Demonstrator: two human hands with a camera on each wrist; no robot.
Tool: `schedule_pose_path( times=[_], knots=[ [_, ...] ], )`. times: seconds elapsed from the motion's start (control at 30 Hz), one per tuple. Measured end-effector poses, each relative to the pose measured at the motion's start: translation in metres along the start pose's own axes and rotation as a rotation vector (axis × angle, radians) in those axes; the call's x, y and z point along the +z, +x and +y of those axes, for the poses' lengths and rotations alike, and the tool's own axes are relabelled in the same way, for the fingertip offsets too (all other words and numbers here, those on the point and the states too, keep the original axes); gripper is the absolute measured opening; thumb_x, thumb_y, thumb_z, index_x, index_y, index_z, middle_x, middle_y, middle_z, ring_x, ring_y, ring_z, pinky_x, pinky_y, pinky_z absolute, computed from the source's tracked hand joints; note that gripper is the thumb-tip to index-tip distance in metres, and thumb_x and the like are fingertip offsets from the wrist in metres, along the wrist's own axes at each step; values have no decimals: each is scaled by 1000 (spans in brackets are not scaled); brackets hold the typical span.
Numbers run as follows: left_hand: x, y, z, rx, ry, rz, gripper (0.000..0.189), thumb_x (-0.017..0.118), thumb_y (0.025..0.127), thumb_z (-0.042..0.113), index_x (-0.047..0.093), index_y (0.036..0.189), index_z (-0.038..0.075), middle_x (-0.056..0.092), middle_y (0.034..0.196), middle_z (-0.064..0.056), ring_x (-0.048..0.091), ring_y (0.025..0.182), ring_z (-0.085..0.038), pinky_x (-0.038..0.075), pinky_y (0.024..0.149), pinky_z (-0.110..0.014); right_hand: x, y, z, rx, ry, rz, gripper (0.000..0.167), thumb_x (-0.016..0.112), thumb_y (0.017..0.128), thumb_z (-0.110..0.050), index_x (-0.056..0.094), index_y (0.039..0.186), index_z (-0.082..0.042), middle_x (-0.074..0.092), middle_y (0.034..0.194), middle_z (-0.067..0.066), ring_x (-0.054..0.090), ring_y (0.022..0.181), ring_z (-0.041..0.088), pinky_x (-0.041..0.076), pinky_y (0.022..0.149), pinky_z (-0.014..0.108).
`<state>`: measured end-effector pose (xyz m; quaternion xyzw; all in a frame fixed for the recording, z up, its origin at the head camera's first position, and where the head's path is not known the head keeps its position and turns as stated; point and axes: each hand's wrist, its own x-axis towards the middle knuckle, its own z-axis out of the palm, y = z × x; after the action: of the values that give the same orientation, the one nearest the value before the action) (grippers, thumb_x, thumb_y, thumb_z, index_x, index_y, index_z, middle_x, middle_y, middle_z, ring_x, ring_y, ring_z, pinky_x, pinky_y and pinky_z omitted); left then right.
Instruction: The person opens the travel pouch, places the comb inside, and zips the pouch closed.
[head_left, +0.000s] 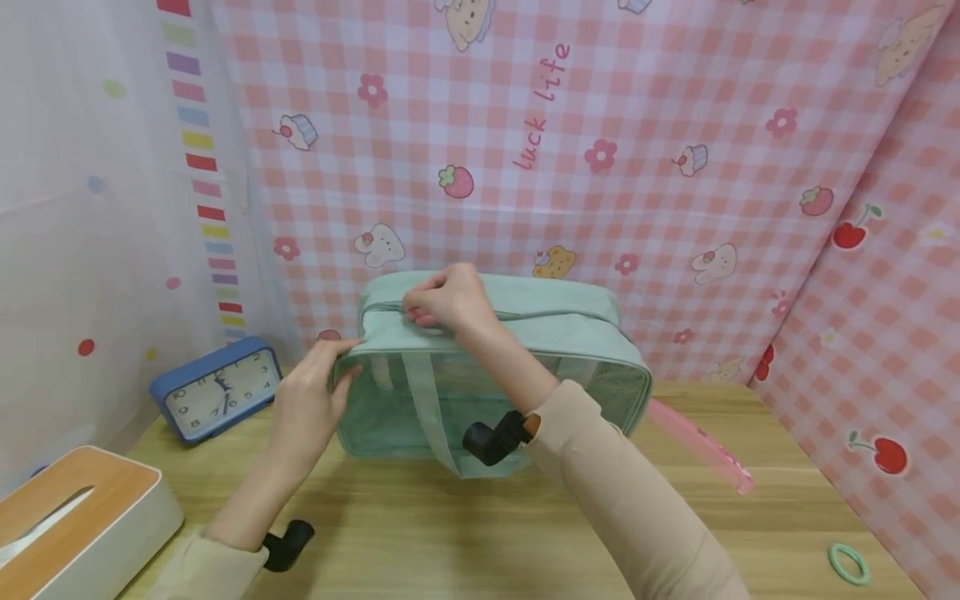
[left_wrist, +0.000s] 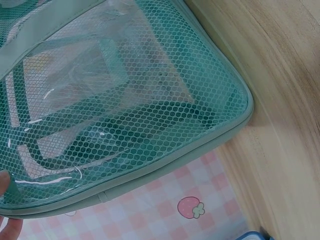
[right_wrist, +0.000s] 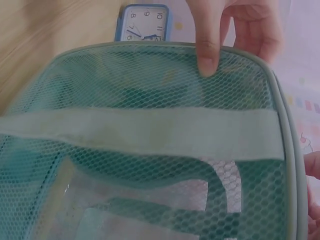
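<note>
A mint-green zip bag [head_left: 555,292] with mesh sides and a strap handle stands upright on the table. My left hand [head_left: 307,404] pinches its upper left corner, thumb on the mesh side, as the right wrist view shows. On the bag's top, my right hand [head_left: 453,298] is curled at the left part of the zipper [head_left: 532,316]; the fingers cover whatever pull is there. Right of the hand the zipper line runs along the top. Through the mesh [left_wrist: 150,120] the left wrist view shows clear plastic and green strap-like bands.
A blue clock [head_left: 225,390] stands left of the bag, with a white tissue box [head_left: 112,533] with a wooden lid nearer the front. To the right lie a pink translucent strip [head_left: 701,442] and a green ring [head_left: 835,562]. Checkered cloth [head_left: 525,217] hangs close behind the bag.
</note>
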<state>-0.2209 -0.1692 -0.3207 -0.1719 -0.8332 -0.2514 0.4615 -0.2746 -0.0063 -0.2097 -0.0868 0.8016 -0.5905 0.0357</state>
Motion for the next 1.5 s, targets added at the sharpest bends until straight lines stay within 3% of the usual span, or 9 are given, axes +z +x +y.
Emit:
schedule_pose_path(
  times=[0.3, 0.5, 0.9, 1.13, 1.3, 1.4, 1.5],
  knots=[
    [-2, 0, 1, -5, -14, 3, 30, 72, 70, -6, 62, 98, -1, 65, 86, -15, 65, 77, -29, 55, 64, -39, 16, 2, -8, -52, -8, 20, 8, 63, 73, 2, 70, 72, 4, 70, 79, 15, 66, 60, 17, 57, 59, 25],
    [-2, -1, 3, 4, -20, 3, 30, 72, 70, -7, 62, 98, -1, 65, 88, -14, 65, 77, -27, 56, 64, -37, 26, 1, -11, -112, -117, 35, 12, 64, 76, -2, 70, 66, 2, 70, 71, 15, 66, 56, 19, 56, 55, 25],
    [-3, -2, 5, 19, -11, 16, 29, 73, 70, -6, 61, 97, -2, 65, 87, -14, 65, 77, -27, 55, 62, -37, 41, 2, -14, -166, -324, 61, 11, 69, 78, -10, 73, 70, -3, 69, 63, 10, 64, 50, 15, 48, 45, 17],
    [-2, -2, 4, 19, -9, 22, 28, 73, 70, -5, 61, 96, -3, 65, 86, -15, 65, 77, -28, 55, 62, -38, 46, 1, -14, -246, -446, 67, 16, 71, 78, -15, 72, 67, -5, 69, 63, 7, 51, 42, 6, 39, 39, 14],
    [-2, -2, 4, 17, -10, 11, 28, 73, 70, -6, 61, 96, -3, 65, 86, -15, 65, 77, -28, 55, 62, -38, 41, 0, -10, -264, -385, 9, 17, 72, 78, -19, 74, 73, -3, 70, 67, 10, 55, 45, 9, 43, 42, 16],
    [-2, -2, 3, 15, -7, 8, 29, 73, 70, -6, 61, 96, -3, 65, 86, -15, 65, 77, -29, 55, 62, -38, 34, -1, -9, -234, -291, -36, 19, 73, 78, -21, 74, 79, -2, 71, 73, 12, 64, 54, 14, 51, 49, 19],
    [-2, -2, 1, 9, -3, 5, 30, 73, 70, -5, 62, 98, -3, 65, 87, -15, 65, 77, -29, 55, 62, -39, 22, -3, -8, -198, -265, -49, 22, 73, 78, -23, 73, 83, -2, 71, 80, 12, 67, 60, 15, 54, 55, 21]
  ],
)
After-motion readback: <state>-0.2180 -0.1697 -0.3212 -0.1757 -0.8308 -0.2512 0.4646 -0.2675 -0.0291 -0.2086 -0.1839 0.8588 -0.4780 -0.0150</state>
